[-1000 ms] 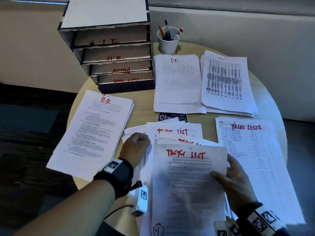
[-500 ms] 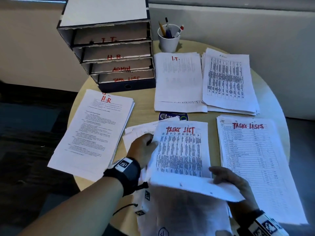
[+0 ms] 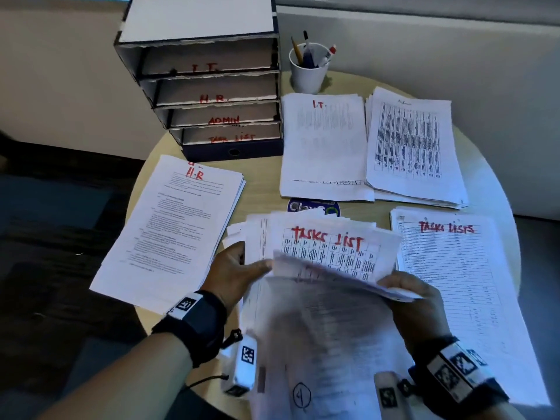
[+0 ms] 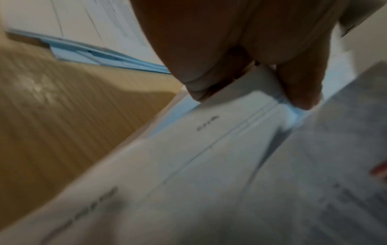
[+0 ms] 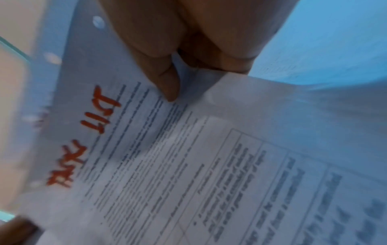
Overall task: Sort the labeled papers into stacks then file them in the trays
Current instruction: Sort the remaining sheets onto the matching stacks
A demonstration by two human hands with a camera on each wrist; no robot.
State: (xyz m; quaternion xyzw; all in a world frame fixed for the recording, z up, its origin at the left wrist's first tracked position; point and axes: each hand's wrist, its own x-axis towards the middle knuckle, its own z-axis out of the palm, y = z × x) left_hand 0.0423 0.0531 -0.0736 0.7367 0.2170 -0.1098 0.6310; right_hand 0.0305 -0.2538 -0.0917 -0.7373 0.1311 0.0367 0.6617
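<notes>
An unsorted pile [image 3: 330,247] lies in front of me, its exposed sheet a table headed "TASKS LIST" in red. My right hand [image 3: 406,294] pinches the far edge of sheets [image 3: 327,316] bent back towards me. The right wrist view shows the thumb [image 5: 167,82] on a "TASK LIST" sheet [image 5: 188,165]. My left hand [image 3: 239,269] grips the pile's left edge; fingers [image 4: 299,86] and thumb pinch papers [image 4: 209,149]. Sorted stacks lie around: H.R. [image 3: 172,231], I.T. [image 3: 324,147], Admin [image 3: 412,147], Tasks Lists [image 3: 454,283]. The labelled trays [image 3: 212,95] stand at the back left.
A white cup with pens [image 3: 309,69] stands beside the trays. A blue round sticker [image 3: 312,206] peeks out behind the pile. The round wooden table [image 3: 263,174] ends close to the H.R. stack on the left; a pale wall [image 3: 454,56] runs behind.
My right hand has peeled the top "TASK LIST" text sheet back towards me, uncovering table sheets below. My left hand slid from on top of the pile to its left edge.
</notes>
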